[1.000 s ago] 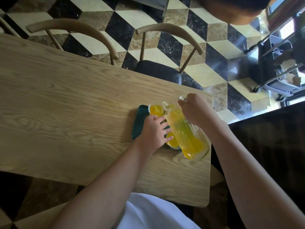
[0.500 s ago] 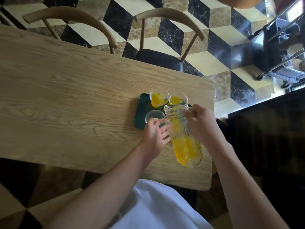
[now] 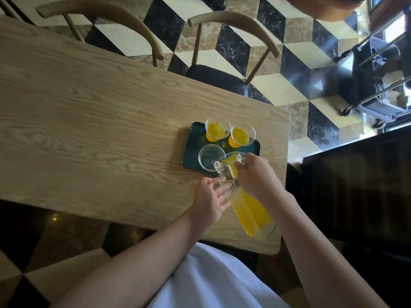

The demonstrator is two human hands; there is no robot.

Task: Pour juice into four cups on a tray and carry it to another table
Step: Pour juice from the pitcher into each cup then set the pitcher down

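Right hand (image 3: 255, 176) fingers clamped round tilted juice pitcher (image 3: 244, 201), left hand (image 3: 211, 196) spread open beside it

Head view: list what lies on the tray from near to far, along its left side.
Near edge of the green tray → empty clear cup → cup of juice at the far end.

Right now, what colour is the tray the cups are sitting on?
Dark green; the tray shows best in the head view, its only view.
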